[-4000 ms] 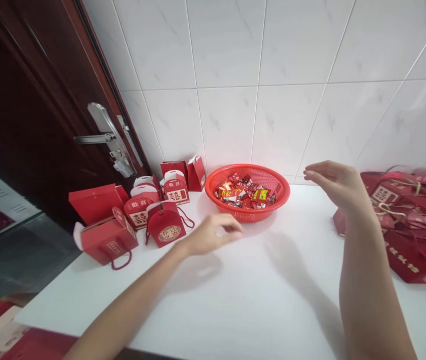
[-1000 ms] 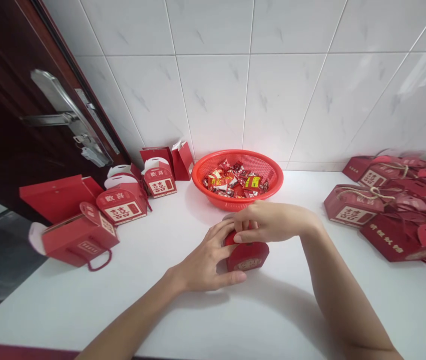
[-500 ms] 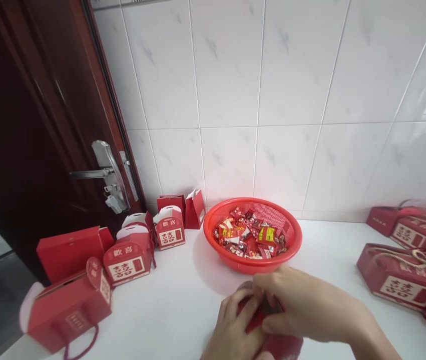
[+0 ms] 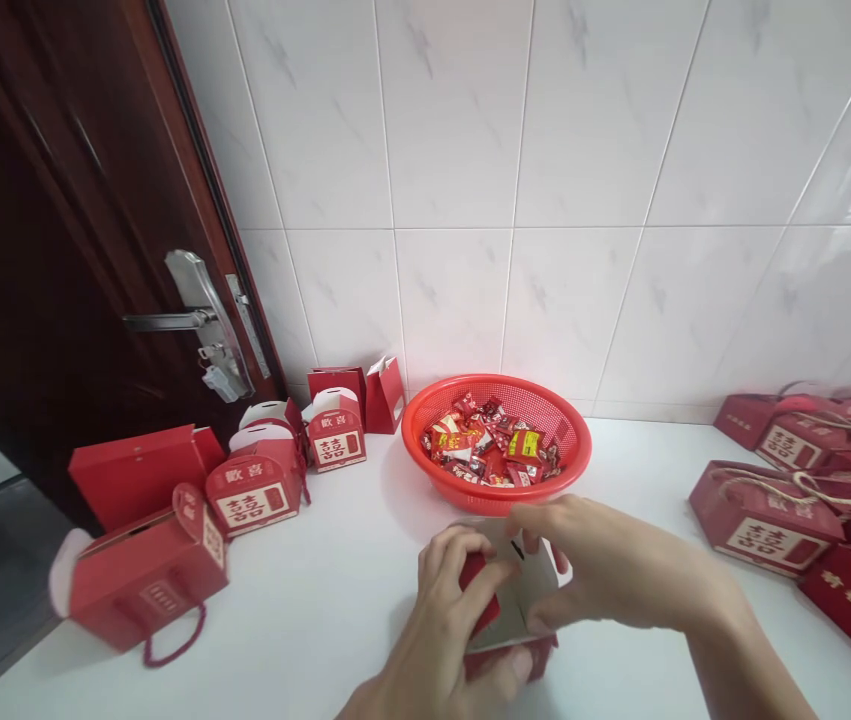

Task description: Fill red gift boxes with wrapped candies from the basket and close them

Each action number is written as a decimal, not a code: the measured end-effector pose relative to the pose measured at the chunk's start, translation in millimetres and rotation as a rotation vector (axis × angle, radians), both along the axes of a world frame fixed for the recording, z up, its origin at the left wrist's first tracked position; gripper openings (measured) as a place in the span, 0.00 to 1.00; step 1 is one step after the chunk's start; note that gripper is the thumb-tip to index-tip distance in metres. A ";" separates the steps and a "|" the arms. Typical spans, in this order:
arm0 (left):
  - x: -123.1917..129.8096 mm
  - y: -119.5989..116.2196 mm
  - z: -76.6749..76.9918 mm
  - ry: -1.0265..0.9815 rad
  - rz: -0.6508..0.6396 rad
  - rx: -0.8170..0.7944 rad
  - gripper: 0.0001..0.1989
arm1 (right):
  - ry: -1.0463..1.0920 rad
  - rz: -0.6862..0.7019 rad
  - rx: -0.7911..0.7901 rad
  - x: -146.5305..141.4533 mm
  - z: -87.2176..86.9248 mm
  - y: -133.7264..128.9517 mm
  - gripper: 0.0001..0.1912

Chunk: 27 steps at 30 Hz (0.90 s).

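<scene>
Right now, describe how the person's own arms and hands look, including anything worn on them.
The bare left hand and right hand show no gloves or rings. The right forearm shows no sleeve, watch or bracelet; the left is mostly out of frame.

Bright, soft light spreads over the wall [image 4: 455, 130] behind the basket [image 4: 496, 498], with white glare far to the basket's right. The door [image 4: 50, 230], left of the basket, sinks to near black. A faint reddish shadow lies on the table [image 4: 357, 550] just left of it. In front, the open box [image 4: 535, 577] is grey-shaded inside. Sweets within the basket look fairly crisp; boxes [image 4: 766, 540] to its right are softer, stretched outward by lens distortion.
</scene>
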<state>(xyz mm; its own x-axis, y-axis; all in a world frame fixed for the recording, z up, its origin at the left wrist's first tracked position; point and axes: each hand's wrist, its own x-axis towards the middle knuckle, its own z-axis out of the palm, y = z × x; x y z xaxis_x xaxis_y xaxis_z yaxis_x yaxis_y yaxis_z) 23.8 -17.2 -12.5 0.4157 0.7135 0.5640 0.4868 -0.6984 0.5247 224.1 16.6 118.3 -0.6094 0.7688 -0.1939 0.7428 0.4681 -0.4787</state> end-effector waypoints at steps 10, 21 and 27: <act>-20.2 -4.5 21.9 -0.105 0.217 0.042 0.12 | -0.115 -0.027 0.036 -3.2 2.3 1.2 0.12; -27.6 0.2 15.1 0.082 0.137 0.065 0.19 | -0.125 -0.023 0.043 0.5 -2.5 7.8 0.10; -24.1 -1.4 15.7 0.072 0.145 -0.036 0.12 | -0.091 -0.011 -0.040 5.6 -3.7 11.7 0.12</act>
